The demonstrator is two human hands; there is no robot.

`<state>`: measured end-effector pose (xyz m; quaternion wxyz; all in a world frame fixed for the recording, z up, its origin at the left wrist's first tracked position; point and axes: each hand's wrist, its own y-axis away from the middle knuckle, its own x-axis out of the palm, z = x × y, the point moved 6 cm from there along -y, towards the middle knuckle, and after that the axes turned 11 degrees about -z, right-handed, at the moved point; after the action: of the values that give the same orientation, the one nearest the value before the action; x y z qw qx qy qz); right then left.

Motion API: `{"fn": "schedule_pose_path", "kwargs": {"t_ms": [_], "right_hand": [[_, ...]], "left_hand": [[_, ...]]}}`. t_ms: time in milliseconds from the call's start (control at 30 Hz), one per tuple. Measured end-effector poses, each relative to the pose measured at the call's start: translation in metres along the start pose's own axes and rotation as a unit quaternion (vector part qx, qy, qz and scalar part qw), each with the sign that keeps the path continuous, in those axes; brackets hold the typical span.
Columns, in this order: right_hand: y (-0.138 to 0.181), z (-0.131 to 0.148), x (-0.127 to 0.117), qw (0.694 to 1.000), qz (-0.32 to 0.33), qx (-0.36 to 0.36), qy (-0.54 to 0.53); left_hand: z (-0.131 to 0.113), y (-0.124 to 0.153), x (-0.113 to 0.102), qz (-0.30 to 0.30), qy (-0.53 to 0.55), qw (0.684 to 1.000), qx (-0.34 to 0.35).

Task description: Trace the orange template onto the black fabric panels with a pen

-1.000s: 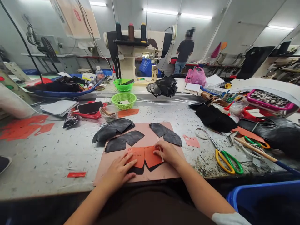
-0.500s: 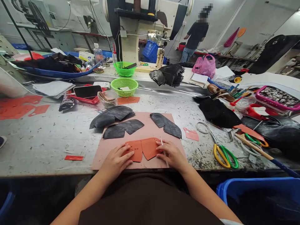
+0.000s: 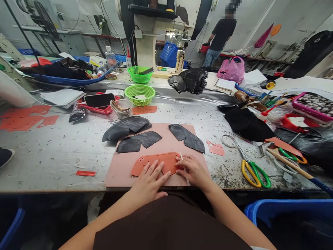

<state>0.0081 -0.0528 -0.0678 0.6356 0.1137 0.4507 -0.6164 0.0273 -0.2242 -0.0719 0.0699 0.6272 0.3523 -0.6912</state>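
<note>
An orange pattern piece (image 3: pixel 145 163) lies flat on a pink cutting mat (image 3: pixel 122 172) at the table's near edge. My left hand (image 3: pixel 149 180) presses on it with fingers spread flat. My right hand (image 3: pixel 194 170) rests on the piece's right end and pinches a thin white marking stick (image 3: pixel 184 167) that points away from me. Black leather cut pieces (image 3: pixel 139 141) lie on the mat's far half, with another black piece (image 3: pixel 186 137) to the right and a stack (image 3: pixel 125 126) at the far left corner.
Yellow and green scissors (image 3: pixel 253 172) and a wire ring (image 3: pixel 228 140) lie right of the mat. Two green baskets (image 3: pixel 139 94), a phone on a red tray (image 3: pixel 99 100) and a sewing machine (image 3: pixel 148 38) stand beyond. A person (image 3: pixel 220 34) stands far back. A blue bin (image 3: pixel 286 215) sits at lower right.
The camera tilted down. The orange piece, folded a second ago, now lies spread wider and flatter, and my left hand has slid right onto its middle. My right hand stays at its right end.
</note>
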Motion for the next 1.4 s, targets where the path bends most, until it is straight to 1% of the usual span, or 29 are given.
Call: {"fn": "schedule_pose_path", "kwargs": {"t_ms": [100,167,233,267,367,433,500,567,733,833,900,1000,1100,1167,1233,1333,1400], "right_hand": [[0.0,0.002,-0.001,1.0,0.017,0.001,-0.01],[-0.001,-0.001,-0.002,0.999,0.022,0.009,-0.027],[-0.004,-0.007,-0.005,0.998,0.013,0.026,-0.052],[-0.006,-0.009,-0.009,0.997,-0.004,0.035,-0.063],[-0.015,-0.019,-0.022,0.99,-0.09,0.08,-0.078],[-0.021,-0.022,-0.024,0.984,-0.116,0.114,-0.077],[-0.027,-0.022,-0.02,0.984,-0.094,0.134,-0.068],[-0.034,-0.018,-0.015,0.988,-0.063,0.132,-0.048],[-0.047,-0.012,-0.007,0.993,-0.001,0.118,-0.027],[-0.052,-0.016,-0.006,0.99,-0.016,0.136,-0.027],[-0.053,-0.016,-0.006,0.99,-0.03,0.133,-0.028],[-0.055,-0.017,-0.002,0.992,-0.006,0.119,-0.043],[-0.059,-0.016,0.001,0.99,0.017,0.128,-0.048],[-0.065,-0.009,0.005,0.991,0.006,0.128,-0.041],[-0.073,0.009,0.018,0.993,0.011,0.102,-0.053],[-0.082,0.046,0.052,0.992,0.079,0.029,-0.089],[-0.086,0.065,0.071,0.99,0.119,0.001,-0.079]], "left_hand": [[-0.007,0.005,0.015,0.033,0.001,0.999,-0.011],[-0.006,0.009,0.018,0.046,0.013,0.999,-0.026],[-0.005,0.01,0.018,0.049,0.016,0.998,-0.03],[-0.005,0.011,0.017,0.047,0.013,0.998,-0.03],[-0.004,0.01,0.013,0.025,-0.012,0.999,-0.017],[-0.003,0.008,0.012,-0.002,-0.028,1.0,-0.005],[-0.002,0.007,0.012,-0.026,-0.037,0.999,0.006],[-0.001,0.007,0.013,-0.039,-0.041,0.998,0.014],[0.0,0.008,0.016,-0.036,-0.056,0.998,0.014],[0.001,0.008,0.016,-0.033,-0.06,0.998,0.013],[0.001,0.008,0.016,-0.036,-0.061,0.997,0.016],[0.0,0.008,0.016,-0.04,-0.06,0.997,0.019],[0.0,0.008,0.016,-0.032,-0.06,0.998,0.01],[-0.001,0.009,0.017,-0.02,-0.062,0.998,0.005],[-0.002,0.009,0.017,-0.007,-0.063,0.998,0.001],[-0.003,0.007,0.014,0.018,-0.048,0.999,-0.012],[-0.003,0.005,0.01,0.031,-0.029,0.999,-0.019]]}}
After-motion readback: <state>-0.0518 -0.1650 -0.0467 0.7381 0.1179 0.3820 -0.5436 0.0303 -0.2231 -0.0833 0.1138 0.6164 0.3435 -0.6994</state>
